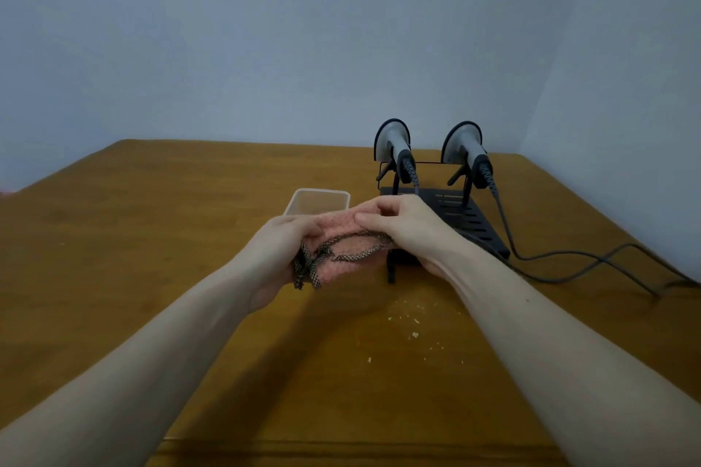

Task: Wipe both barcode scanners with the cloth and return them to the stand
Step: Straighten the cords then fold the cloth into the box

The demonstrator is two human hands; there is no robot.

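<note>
Two grey barcode scanners, the left scanner [394,148] and the right scanner [464,150], hang side by side on the black stand [470,220] at the table's back right. Their dark cables trail off to the right. In front of the stand both hands hold a pink cloth [343,243] with a checked dark edging. My left hand [280,250] grips the cloth's left side from below. My right hand [402,227] pinches its upper right edge, partly hiding the stand's front.
A clear plastic tub [318,201] stands just behind the hands, left of the stand. Cables [561,262] lie across the table's right side. Small crumbs [413,330] are scattered on the wooden table [151,224] near me. Walls close in behind and to the right.
</note>
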